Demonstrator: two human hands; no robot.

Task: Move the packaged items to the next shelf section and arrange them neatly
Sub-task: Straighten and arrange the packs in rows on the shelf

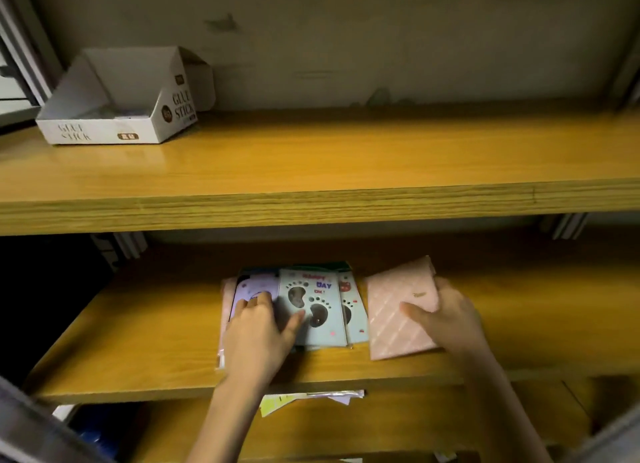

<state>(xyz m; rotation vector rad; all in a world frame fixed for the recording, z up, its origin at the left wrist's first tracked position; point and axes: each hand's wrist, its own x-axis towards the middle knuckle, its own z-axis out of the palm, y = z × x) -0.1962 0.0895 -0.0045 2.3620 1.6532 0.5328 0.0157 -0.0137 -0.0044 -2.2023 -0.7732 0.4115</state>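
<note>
A white glue stick box sat at the far left of the upper shelf, open-fronted and well apart from the work below. On the middle shelf, the left hand lay flat on a fanned pile of cards, fingers spread and not gripping, probably to pin the loose sleeves so they would not slide while the pile was squared. The top card, pale blue with footprints, overlapped a lilac one on its left and another on its right. Just beside the pile, the right hand was clamped on a pink quilted packet, thumb on its face and fingers round its right edge. The packet rested on the shelf, slightly askew; the grip suited nudging it straight beside the pile. More papers poked out from the shelf beneath.
</note>
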